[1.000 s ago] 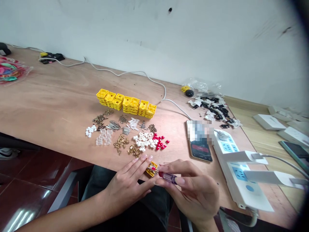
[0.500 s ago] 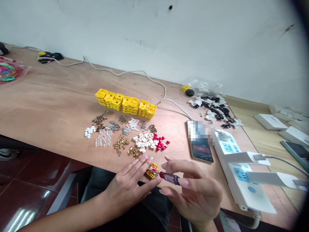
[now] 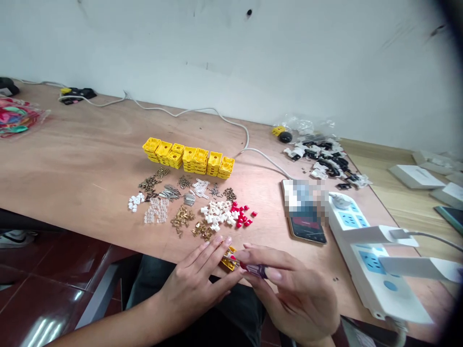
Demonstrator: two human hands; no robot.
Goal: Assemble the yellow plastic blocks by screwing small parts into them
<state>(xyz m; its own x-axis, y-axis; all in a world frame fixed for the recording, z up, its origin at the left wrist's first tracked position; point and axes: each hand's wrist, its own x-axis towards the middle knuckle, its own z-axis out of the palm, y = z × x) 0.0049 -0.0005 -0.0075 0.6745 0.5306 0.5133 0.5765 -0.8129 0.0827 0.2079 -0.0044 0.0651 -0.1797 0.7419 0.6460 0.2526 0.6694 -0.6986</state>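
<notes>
My right hand grips a screwdriver with a purple see-through handle and a red collar. Its shaft points left into a small yellow plastic housing at the table's front edge. A bit of red shows inside that housing. With fingers stretched along the housing's left and near side, my left hand steadies it, hiding part of it. Just beyond lie brass pieces, white plastic parts and red caps.
Stacked yellow housings stand farther back, with piles of screws and clear plastic pieces before them. To the right lie a phone, a white power strip with plugs, and black and white parts. A white cable runs along the wall.
The fingers of my right hand have closed in around the screwdriver handle, from a more spread hold. My left hand keeps its place on the housing. The view has shifted slightly.
</notes>
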